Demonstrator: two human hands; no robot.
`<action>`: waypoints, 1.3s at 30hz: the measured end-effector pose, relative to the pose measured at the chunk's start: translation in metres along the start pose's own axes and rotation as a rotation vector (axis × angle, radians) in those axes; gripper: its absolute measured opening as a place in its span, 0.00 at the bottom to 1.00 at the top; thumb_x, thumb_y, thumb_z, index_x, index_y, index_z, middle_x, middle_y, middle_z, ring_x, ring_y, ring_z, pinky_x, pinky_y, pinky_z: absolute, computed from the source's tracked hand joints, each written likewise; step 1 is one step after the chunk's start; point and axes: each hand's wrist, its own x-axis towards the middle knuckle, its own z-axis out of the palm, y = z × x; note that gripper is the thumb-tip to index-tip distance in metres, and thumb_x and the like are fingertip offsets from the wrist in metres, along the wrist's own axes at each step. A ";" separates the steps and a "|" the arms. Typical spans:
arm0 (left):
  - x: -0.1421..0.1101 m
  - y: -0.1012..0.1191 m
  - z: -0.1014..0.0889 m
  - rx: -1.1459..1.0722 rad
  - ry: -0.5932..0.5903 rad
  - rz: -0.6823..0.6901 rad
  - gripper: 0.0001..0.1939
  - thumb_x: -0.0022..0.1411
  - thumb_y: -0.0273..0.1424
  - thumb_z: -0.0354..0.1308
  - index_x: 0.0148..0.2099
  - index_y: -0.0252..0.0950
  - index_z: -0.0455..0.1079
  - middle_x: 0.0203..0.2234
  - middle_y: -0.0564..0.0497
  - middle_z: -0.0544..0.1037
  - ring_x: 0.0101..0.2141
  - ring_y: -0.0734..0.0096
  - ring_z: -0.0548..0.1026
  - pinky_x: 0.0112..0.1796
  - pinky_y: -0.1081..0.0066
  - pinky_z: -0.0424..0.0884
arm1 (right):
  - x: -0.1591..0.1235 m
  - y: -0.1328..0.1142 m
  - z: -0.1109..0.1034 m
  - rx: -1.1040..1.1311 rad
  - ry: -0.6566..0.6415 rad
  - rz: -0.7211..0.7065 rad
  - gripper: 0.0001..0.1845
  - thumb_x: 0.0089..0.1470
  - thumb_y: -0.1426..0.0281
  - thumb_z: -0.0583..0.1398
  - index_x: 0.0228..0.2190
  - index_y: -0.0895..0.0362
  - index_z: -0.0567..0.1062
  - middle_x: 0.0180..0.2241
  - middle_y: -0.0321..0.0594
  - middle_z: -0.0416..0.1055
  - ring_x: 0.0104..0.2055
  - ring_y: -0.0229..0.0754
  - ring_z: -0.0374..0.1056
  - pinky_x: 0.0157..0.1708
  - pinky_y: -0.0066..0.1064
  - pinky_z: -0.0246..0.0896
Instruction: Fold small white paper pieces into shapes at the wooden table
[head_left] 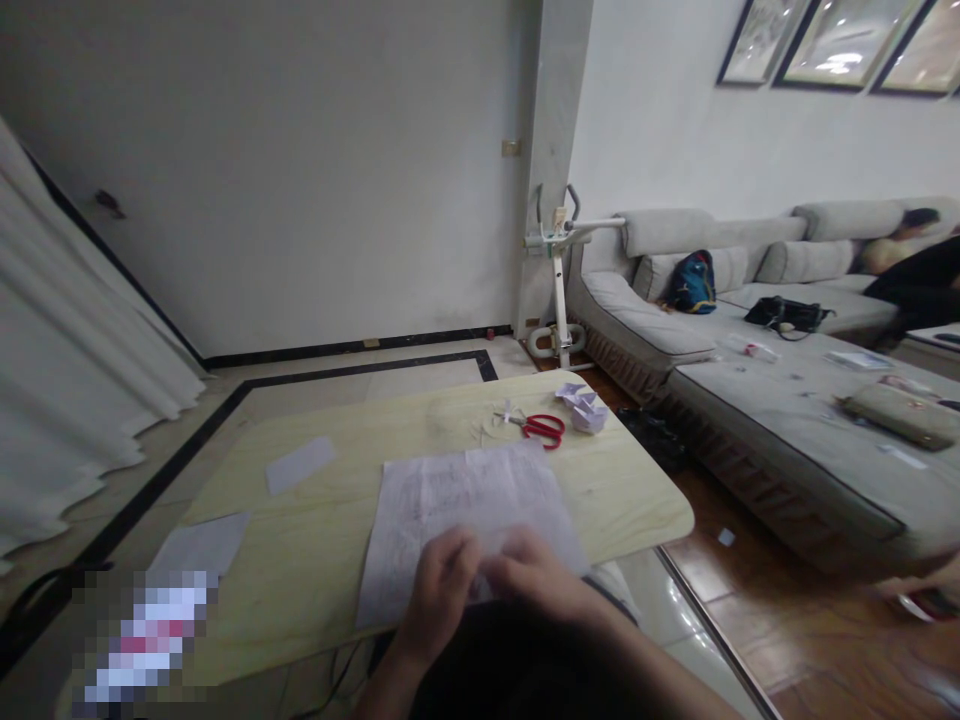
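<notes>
Head view: left hand (446, 567) and right hand (529, 568) blurred, grip seemingly hidden.

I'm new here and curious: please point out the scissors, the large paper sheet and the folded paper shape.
Scissors (529, 425): head view, where the red handles begin.
Large paper sheet (469, 490): head view, its upper middle.
Folded paper shape (588, 412): head view, near its middle.

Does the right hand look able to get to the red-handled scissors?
Probably yes: the red-handled scissors lie in plain view on the table, with only the paper sheet between them and the right hand.
</notes>
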 end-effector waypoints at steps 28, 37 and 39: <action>-0.003 -0.011 0.006 -0.163 -0.093 -0.065 0.21 0.63 0.45 0.54 0.23 0.38 0.61 0.16 0.57 0.63 0.19 0.74 0.63 0.22 0.75 0.62 | 0.007 0.009 -0.007 -0.104 0.273 -0.067 0.24 0.56 0.52 0.58 0.19 0.57 0.63 0.18 0.30 0.57 0.22 0.33 0.55 0.21 0.25 0.51; -0.001 -0.001 -0.005 -0.122 -0.301 -0.069 0.20 0.67 0.44 0.51 0.27 0.37 0.62 0.17 0.58 0.63 0.19 0.75 0.63 0.21 0.76 0.60 | 0.005 0.007 -0.010 -0.094 0.277 -0.064 0.24 0.56 0.53 0.57 0.18 0.56 0.65 0.17 0.31 0.60 0.21 0.34 0.57 0.22 0.25 0.53; 0.002 -0.001 -0.010 -0.088 -0.346 -0.073 0.20 0.67 0.45 0.50 0.27 0.37 0.62 0.16 0.58 0.63 0.18 0.75 0.64 0.21 0.76 0.60 | 0.004 0.005 -0.009 -0.122 0.268 -0.076 0.25 0.57 0.52 0.56 0.18 0.56 0.65 0.17 0.32 0.60 0.21 0.34 0.57 0.22 0.25 0.53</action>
